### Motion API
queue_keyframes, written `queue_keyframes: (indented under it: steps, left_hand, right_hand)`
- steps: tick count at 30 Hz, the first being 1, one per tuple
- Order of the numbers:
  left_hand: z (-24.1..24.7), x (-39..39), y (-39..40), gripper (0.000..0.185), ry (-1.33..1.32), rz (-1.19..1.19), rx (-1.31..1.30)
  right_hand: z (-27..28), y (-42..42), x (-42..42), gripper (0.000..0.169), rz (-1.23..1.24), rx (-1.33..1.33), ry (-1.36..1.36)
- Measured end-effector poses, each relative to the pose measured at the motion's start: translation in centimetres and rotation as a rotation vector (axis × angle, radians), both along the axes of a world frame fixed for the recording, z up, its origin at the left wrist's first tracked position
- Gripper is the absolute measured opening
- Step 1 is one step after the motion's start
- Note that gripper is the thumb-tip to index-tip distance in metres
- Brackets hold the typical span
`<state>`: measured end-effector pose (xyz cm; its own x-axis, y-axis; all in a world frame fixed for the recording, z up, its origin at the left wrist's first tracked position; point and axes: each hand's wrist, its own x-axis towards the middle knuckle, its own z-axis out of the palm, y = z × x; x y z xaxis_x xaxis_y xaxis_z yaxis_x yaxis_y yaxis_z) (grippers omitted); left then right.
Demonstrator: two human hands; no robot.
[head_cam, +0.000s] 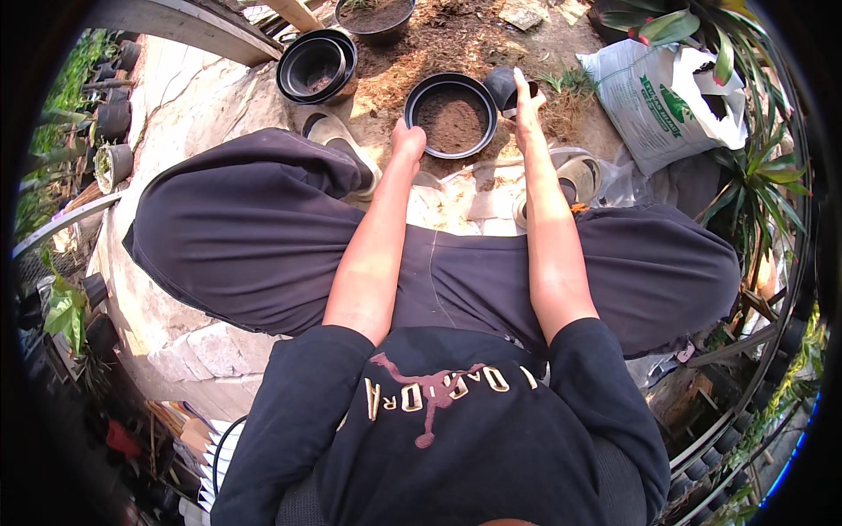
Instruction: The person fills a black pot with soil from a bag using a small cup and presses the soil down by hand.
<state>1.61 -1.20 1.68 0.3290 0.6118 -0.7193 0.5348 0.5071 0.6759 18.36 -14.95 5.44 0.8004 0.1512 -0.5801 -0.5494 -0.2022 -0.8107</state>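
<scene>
A round black plastic plant pot (451, 154) with brown soil (454, 119) inside is between my feet on the ground. My left hand (409, 139) grips its left rim, fingers closed over the edge. To the pot's upper right, my right hand (527, 112) holds a smaller black plastic pot (501, 85), tipped on its side with its mouth turned right. The inside of that small pot is mostly hidden by my fingers. Just right of my right hand lies a grassy plant (572, 84) with a mass of dry roots.
Nested black pots (284, 75) stand at upper left, and a wide soil-filled bowl pot (385, 33) is behind them. On the right leans an opened white sack (648, 98) bearing print, beside spiky-leaved plants (763, 171). A wooden post (197, 29) crosses the upper left. Loose soil (454, 46) covers the ground ahead.
</scene>
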Motion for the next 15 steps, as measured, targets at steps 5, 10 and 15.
queue_keyframes:
  steps: [5,10,15]
  left_hand:
    - [-2.7,0.3,0.0,0.046,-0.233,0.069,-0.086]
    - [-2.5,0.6,0.4,0.038,-0.203,0.257,-0.116]
    - [-1.3,0.5,0.8,0.053,-0.340,0.348,-0.435]
  right_hand:
    - [-3.0,-1.5,2.3,0.107,-0.106,0.022,-0.070]
    - [-2.3,-1.5,-0.5,0.105,-0.113,0.042,0.098]
    - [-5.4,-2.5,0.1,0.092,-0.389,0.056,-0.064]
